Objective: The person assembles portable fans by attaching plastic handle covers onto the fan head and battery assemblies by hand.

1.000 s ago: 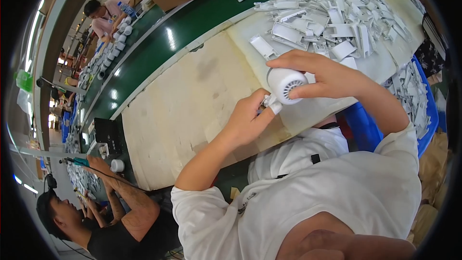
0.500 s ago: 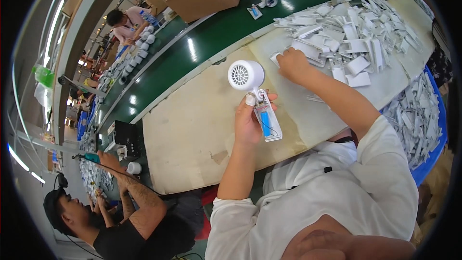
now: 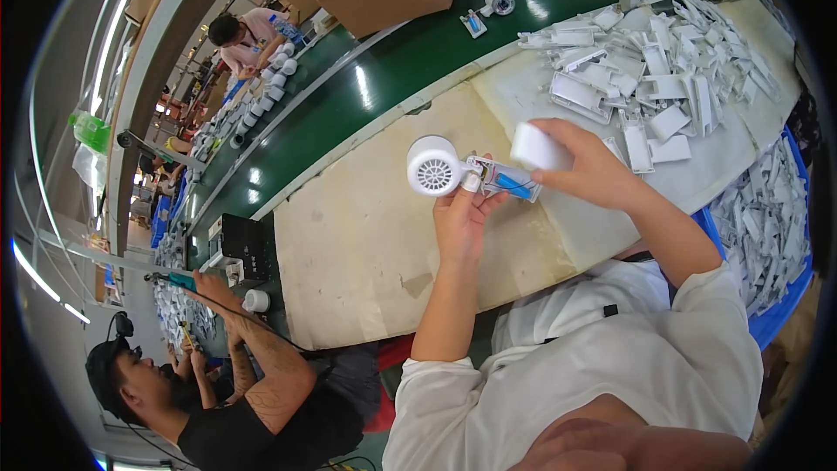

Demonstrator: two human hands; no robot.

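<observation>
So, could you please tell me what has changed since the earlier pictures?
The right hand let go of the white fan, took a white cover from the table and brought it toward the fan's open handle, now turned rightward. The left hand still holds the fan.

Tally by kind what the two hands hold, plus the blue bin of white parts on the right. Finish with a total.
White round-headed unit, in the left hand: 1
White shell piece, in the right hand: 1
Blue bin: 1
Total: 3
</observation>
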